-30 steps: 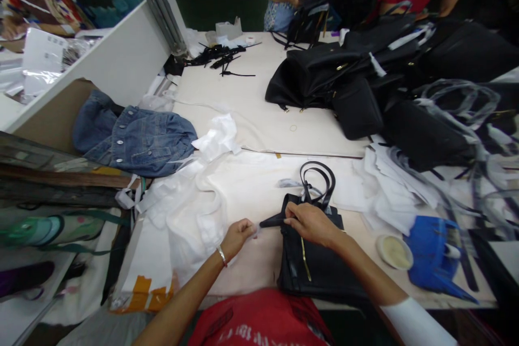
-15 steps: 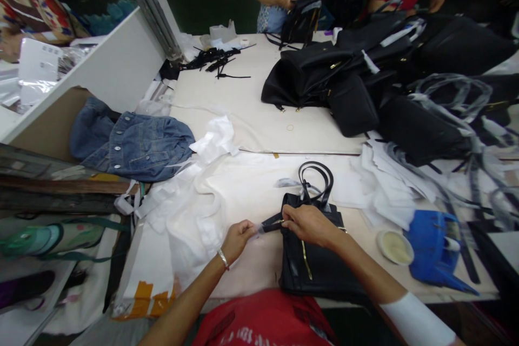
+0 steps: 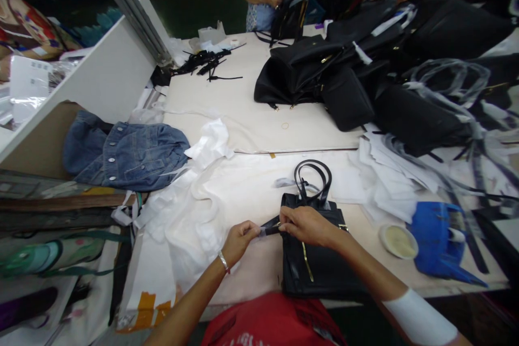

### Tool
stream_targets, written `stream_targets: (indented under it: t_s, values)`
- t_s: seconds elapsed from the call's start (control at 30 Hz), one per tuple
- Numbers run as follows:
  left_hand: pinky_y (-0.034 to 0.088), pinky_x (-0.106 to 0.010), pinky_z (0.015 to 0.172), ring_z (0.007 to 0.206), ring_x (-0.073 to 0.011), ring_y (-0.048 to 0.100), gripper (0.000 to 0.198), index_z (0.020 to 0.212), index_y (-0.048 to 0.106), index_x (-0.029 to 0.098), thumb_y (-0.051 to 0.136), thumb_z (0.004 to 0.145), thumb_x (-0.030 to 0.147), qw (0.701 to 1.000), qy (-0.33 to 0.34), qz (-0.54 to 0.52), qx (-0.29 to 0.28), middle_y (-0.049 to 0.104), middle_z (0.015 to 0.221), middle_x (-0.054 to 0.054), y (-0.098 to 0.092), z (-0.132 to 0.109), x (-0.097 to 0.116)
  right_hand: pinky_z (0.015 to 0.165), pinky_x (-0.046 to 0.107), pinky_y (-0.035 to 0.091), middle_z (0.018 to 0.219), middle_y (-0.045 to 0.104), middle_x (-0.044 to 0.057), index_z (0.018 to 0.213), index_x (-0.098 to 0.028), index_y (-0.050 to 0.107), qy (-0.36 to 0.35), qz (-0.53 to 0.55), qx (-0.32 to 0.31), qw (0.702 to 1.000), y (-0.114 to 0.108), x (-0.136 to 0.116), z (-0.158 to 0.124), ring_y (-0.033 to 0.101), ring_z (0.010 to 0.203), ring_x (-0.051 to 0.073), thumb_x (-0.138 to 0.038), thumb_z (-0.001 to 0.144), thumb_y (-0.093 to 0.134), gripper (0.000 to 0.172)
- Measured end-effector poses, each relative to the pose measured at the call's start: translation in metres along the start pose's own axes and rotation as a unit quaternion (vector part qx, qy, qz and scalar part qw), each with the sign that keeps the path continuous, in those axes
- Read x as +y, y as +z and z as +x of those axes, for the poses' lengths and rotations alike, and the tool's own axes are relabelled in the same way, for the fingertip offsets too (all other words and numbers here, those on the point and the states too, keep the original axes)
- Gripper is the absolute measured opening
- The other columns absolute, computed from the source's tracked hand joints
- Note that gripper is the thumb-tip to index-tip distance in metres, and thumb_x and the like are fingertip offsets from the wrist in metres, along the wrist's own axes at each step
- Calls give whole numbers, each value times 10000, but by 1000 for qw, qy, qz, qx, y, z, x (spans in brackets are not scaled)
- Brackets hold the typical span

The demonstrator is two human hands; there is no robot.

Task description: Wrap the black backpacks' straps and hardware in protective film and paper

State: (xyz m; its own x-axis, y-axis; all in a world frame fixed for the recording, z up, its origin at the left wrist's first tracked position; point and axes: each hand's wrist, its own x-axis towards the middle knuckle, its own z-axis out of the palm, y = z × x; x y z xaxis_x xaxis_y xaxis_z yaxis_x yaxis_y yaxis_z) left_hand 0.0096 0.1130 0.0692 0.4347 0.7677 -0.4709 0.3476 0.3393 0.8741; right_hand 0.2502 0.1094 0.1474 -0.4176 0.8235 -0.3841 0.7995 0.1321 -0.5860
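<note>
A black handbag (image 3: 324, 267) with a gold zip lies on the table before me, its looped handles (image 3: 314, 181) pointing away. At its left edge a black strap (image 3: 271, 228) sticks out, its end wrapped in clear film. My left hand (image 3: 242, 238) pinches that wrapped end between thumb and fingers. Over the bag's upper left corner, my right hand (image 3: 304, 225) is closed on the strap near a small gold metal part. My fingers partly hide that part.
Crumpled white paper (image 3: 198, 216) and a denim garment (image 3: 130, 154) lie to the left. On the right are a blue plastic holder (image 3: 433, 238), a round dish (image 3: 399, 242) and loose white sheets (image 3: 389, 173). Black bags (image 3: 300, 67) are heaped beyond; co-workers stand at the far side.
The view has shifted slightly. Both hands keep their hold on the strap, the left hand turned a little and nearer the bag. A co-worker's hand beyond the table has moved.
</note>
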Motion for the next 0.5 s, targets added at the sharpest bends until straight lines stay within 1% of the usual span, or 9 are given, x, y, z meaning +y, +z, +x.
stream_targets:
  t_s: [0.13, 0.27, 0.37, 0.5]
  values:
    - [355, -221, 592, 636, -117, 471, 306, 706, 624, 150, 495, 830, 398, 999, 23, 36, 0, 547, 638, 14, 2, 0, 14, 582, 218, 289, 737, 634, -14, 898, -214, 538, 16, 68, 15, 997, 0, 7, -9, 560, 663, 133, -344, 881, 487, 141]
    - [373, -222, 610, 656, -126, 499, 290, 680, 630, 156, 490, 831, 361, 995, 55, 77, 13, 575, 654, 3, 5, 1, 26, 594, 224, 297, 728, 629, -8, 916, -210, 535, 35, 66, 39, 996, 2, 9, -15, 553, 650, 136, -335, 885, 479, 140]
    - [390, -228, 643, 690, -136, 528, 280, 676, 633, 162, 479, 834, 335, 992, 73, 101, 15, 604, 687, -7, 10, 1, 31, 590, 225, 292, 724, 629, -5, 909, -211, 535, 23, 63, 36, 997, 3, 8, -18, 557, 654, 139, -322, 882, 483, 125]
    - [389, -231, 632, 670, -135, 519, 286, 658, 621, 163, 476, 838, 332, 991, 73, 112, 23, 590, 667, -5, 15, 1, 33, 589, 223, 289, 711, 627, -9, 893, -213, 534, 5, 66, 28, 997, 0, 9, -19, 562, 663, 139, -317, 877, 494, 113]
